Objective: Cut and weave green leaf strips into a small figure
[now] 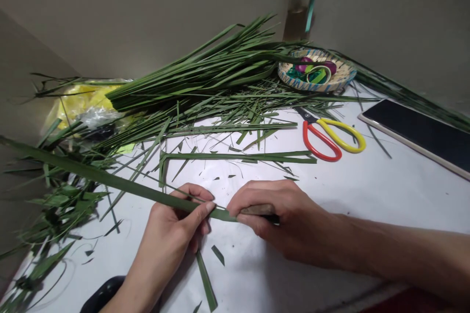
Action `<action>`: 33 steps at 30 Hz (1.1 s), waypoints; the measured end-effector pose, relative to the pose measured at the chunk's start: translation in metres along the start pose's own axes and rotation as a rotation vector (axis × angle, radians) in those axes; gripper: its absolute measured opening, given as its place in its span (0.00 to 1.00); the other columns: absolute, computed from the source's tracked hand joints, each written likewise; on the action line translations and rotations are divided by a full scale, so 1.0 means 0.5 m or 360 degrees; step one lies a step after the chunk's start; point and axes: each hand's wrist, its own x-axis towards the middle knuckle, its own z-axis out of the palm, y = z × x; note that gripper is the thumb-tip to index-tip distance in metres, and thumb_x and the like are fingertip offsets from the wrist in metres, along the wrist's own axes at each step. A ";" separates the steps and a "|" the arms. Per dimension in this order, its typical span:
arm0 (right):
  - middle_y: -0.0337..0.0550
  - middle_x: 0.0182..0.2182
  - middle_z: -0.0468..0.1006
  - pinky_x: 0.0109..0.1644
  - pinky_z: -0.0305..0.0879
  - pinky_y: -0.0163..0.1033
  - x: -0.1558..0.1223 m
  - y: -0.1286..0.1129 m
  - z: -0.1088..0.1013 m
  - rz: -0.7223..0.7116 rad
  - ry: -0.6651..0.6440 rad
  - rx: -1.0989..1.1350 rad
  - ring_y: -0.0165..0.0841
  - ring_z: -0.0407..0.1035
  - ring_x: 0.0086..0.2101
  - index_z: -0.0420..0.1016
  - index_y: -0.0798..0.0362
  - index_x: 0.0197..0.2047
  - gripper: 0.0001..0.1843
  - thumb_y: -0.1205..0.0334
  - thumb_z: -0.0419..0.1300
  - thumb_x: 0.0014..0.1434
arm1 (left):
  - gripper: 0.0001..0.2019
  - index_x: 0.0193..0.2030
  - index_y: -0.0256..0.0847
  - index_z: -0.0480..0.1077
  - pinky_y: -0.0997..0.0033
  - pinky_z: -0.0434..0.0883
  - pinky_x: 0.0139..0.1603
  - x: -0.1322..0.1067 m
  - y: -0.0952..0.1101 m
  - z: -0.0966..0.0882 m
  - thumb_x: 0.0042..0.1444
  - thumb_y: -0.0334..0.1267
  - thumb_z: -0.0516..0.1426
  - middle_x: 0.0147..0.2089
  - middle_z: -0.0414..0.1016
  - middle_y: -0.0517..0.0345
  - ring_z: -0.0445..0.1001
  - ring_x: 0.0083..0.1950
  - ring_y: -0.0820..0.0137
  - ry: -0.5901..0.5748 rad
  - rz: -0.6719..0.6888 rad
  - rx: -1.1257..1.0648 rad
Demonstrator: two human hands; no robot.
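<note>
My left hand [176, 222] pinches a long green leaf strip [91, 173] between thumb and fingers; the strip runs up and away to the far left. My right hand [273, 217] is closed in a fist around the strip's near end, and something thin and dark, which I cannot make out, shows inside its grip. Both hands hover just above the white table [367, 195]. A short cut piece of leaf [205, 281] lies below my left hand.
A big pile of long green leaves [205, 71] fills the back and left. Red-and-yellow scissors [330, 137], a woven basket [316, 76] of coloured bits, a bottle [301, 5] with a teal cap and a phone [422, 134] lie to the right. A yellow bag [84, 100] sits at left.
</note>
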 end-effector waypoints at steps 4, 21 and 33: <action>0.44 0.34 0.83 0.40 0.68 0.32 -0.003 -0.001 -0.004 0.0053 -0.0022 0.0017 0.30 0.75 0.34 0.80 0.59 0.39 0.13 0.78 0.55 0.56 | 0.13 0.36 0.38 0.71 0.81 0.58 0.15 -0.001 -0.002 0.001 0.52 0.45 0.64 0.17 0.70 0.65 0.62 0.14 0.78 0.0002 0.0018 -0.0011; 0.42 0.35 0.85 0.39 0.72 0.32 -0.008 -0.003 -0.004 0.0249 0.0049 0.0070 0.31 0.78 0.33 0.83 0.56 0.37 0.13 0.76 0.59 0.55 | 0.08 0.33 0.39 0.72 0.80 0.56 0.16 -0.001 -0.005 -0.011 0.51 0.40 0.65 0.16 0.68 0.66 0.61 0.15 0.77 0.0033 0.0060 -0.0017; 0.44 0.34 0.86 0.37 0.73 0.33 -0.011 0.001 0.004 0.0185 0.0115 0.0085 0.32 0.78 0.32 0.83 0.57 0.36 0.12 0.75 0.59 0.55 | 0.09 0.32 0.40 0.72 0.78 0.57 0.19 -0.005 0.001 -0.005 0.53 0.41 0.64 0.18 0.67 0.66 0.61 0.18 0.76 0.0064 0.0086 0.0053</action>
